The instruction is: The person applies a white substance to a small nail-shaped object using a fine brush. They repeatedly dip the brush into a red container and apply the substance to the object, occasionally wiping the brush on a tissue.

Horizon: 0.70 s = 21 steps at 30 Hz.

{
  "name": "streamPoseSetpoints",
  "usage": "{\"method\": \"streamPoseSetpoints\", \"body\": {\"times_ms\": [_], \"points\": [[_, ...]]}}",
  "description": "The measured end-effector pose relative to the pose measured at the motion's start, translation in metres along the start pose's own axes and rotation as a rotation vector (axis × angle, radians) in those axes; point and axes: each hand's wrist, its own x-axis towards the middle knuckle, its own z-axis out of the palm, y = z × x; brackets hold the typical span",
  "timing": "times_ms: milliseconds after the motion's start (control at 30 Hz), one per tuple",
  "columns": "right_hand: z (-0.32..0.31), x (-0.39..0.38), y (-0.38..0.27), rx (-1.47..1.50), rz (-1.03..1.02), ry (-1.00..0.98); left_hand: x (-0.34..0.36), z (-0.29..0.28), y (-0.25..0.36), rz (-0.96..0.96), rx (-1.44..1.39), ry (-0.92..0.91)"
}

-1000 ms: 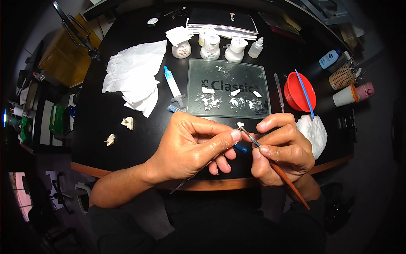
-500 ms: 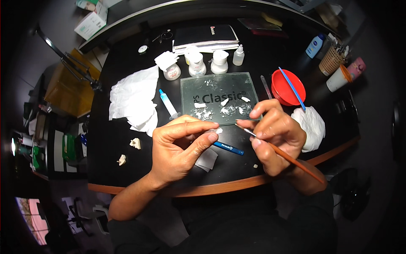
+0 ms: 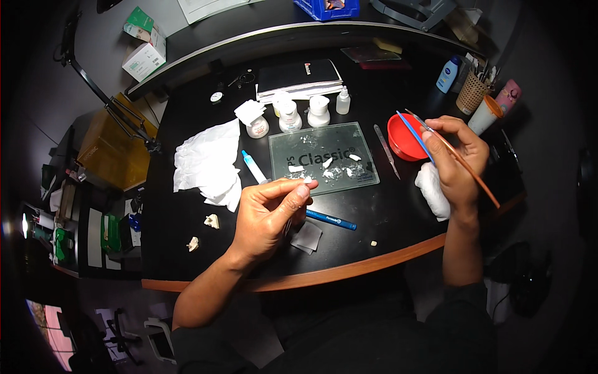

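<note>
My left hand [image 3: 265, 209] pinches a small white tooth-shaped piece [image 3: 308, 180] between thumb and fingertips, just in front of the glass slab [image 3: 293, 136]. Several white lumps and powdery smears lie on that slab. Over to the right, my right hand [image 3: 460, 163] is closed round a thin brush [image 3: 478, 179] with a brown handle. The brush's tip is over the red bowl [image 3: 398, 142]; whether it touches anything inside cannot be made out. A blue stick [image 3: 411, 132] leans across the bowl's rim, close to my right fingers. Below that hand sits a wad of white tissue [image 3: 431, 192].
White jars [image 3: 289, 118] and a dropper bottle [image 3: 343, 101] stand behind the slab. Left of it lie a blue-tipped syringe [image 3: 252, 165], white tissue [image 3: 205, 159] and cream cast pieces [image 3: 212, 221]. A blue pen [image 3: 333, 219] lies in front, a metal spatula [image 3: 386, 149] beside the bowl.
My right hand has moved the brush away from the white piece, right and up to the red bowl. My left hand still holds the piece. The whole view has shifted slightly.
</note>
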Motion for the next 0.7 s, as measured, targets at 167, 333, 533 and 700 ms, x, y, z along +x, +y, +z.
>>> {"method": "streamPoseSetpoints", "body": {"times_ms": [167,333,533,700], "points": [[-0.029,0.006,0.019,-0.177,0.08,0.001,-0.004,0.003,0.01,-0.215,-0.081,0.005],[-0.054,0.014,0.033,-0.314,0.127,0.007,-0.005,0.004,0.013,-0.205,-0.074,-0.011],[-0.06,0.012,0.059,-0.404,0.151,0.007,-0.006,0.005,0.014,-0.228,-0.067,0.009],[-0.057,0.013,0.078,-0.384,0.194,-0.003,-0.005,0.009,0.016,-0.191,0.086,0.027]]}}
